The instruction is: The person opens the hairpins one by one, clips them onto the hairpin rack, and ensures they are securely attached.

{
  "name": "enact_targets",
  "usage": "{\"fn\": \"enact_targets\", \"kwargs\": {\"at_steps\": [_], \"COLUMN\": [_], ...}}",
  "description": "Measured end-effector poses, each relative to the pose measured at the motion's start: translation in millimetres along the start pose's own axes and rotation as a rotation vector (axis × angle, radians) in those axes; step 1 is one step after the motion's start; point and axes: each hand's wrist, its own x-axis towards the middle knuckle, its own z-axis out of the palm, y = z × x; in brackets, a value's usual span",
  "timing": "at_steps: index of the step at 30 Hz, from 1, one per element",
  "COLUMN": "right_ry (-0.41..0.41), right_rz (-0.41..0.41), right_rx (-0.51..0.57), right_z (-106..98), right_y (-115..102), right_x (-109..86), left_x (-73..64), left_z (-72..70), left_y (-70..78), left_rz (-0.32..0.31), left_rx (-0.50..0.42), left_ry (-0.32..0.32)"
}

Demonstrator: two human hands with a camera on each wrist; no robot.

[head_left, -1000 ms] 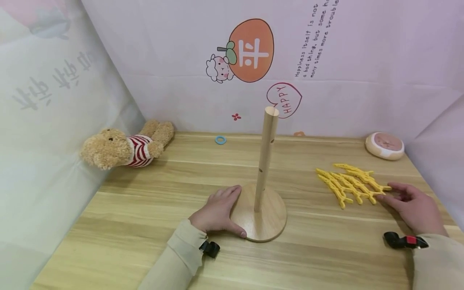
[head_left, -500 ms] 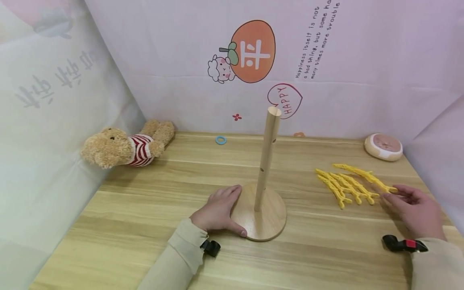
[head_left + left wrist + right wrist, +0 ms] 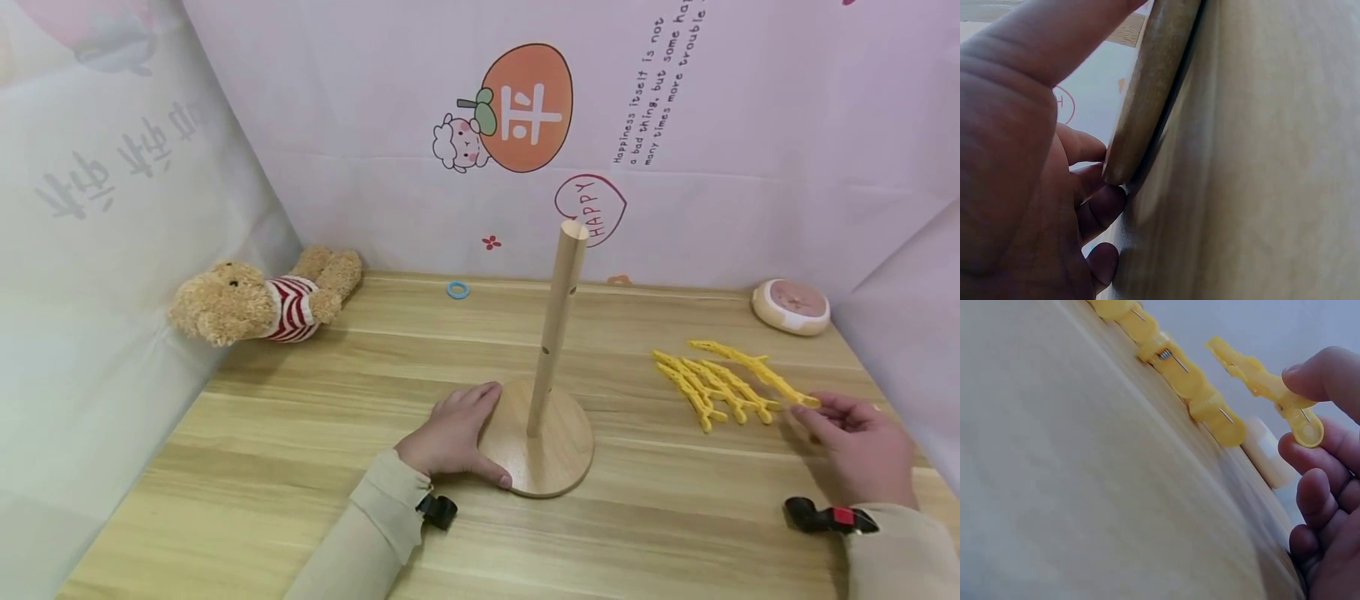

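Note:
In the head view, a wooden stand with an upright post (image 3: 553,333) and a round base (image 3: 562,454) is at the middle of the table. My left hand (image 3: 453,437) grips the left edge of this base, thumb at the front and fingers round the far side. At the right, my right hand (image 3: 866,442) pinches a yellow hair clip (image 3: 791,392) by its handle end, between thumb and fingers. The right wrist view shows that clip (image 3: 1260,381) apart from the row of other yellow clips (image 3: 1182,372), whose springs are visible.
Several yellow clips (image 3: 708,387) lie side by side left of my right hand. A round pink-topped object (image 3: 791,307) sits at the back right. A blue ring (image 3: 457,289) lies near the back edge; a teddy bear (image 3: 288,308) lies at the left wall.
My right hand has taken hold of the hair clip and drawn it slightly right and toward me, away from the other clips. My left hand stays on the base.

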Motion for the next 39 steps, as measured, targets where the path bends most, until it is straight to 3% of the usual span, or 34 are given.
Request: {"fn": "enact_targets", "kwargs": {"at_steps": [5,13,18,27,39], "right_ry": [-0.004,-0.083,-0.081,-0.065,-0.123], "right_rz": [-0.029,-0.077,-0.123,-0.128,-0.220], "right_rx": [0.016,-0.012,-0.031,0.015,0.028], "right_z": [2,7,15,24,48], "right_y": [-2,-11,-16,-21,-28], "right_x": [-8.0,-23.7,-30.4,-42.5,-60.8], "left_x": [1.3,0.5,-0.5,-3.0,-1.2], "left_z": [-0.3,-1.5,-2.9,-3.8,-3.1], "left_y": [0.5,-0.8,-1.7,-0.9,-1.2], "left_rz": [0.003,0.001,-0.008,-0.020,-0.020], "left_rx": [0.009,-0.007,-0.037,-0.079,-0.112], "left_ry": [-0.002,-0.005,-0.010,-0.010,-0.009]}}
